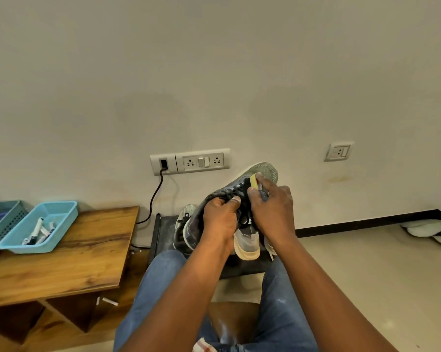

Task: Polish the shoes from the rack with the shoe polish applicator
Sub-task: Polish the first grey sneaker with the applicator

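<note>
One shoe (229,189) in hand — grey sneaker, dark laces, held up over your knees with the toe pointing away toward the wall and the pale sole edge showing at the top.

Left hand (220,219): fingers curled round the laced upper, thumb pressed on top; a firm hold that steadies the shoe.

Right hand (274,207): fingertips pinching the applicator (254,182) — a small yellow block — against the upper near the toe. Contact looks real, though how much polish is on the surface cannot be told from here.

Second shoe (183,224): lying on the dark rack (163,232) just behind and below your left hand, partly hidden. Whether it has been polished cannot be told.

Also present: wooden bench (82,250) to your left, bearing a blue tray (62,207) of small tubes and a teal basket (1,212) beside it; wall sockets (202,161) with a black cable; pale footwear (427,228) on the floor far right.

Progress, as a judgement: you appear to be mid-stroke on the first shoe's toe area. Left to do, by the look of it: the sides and heel of this one, then the shoe on the rack, and possibly the far-right pair if it counts.
</note>
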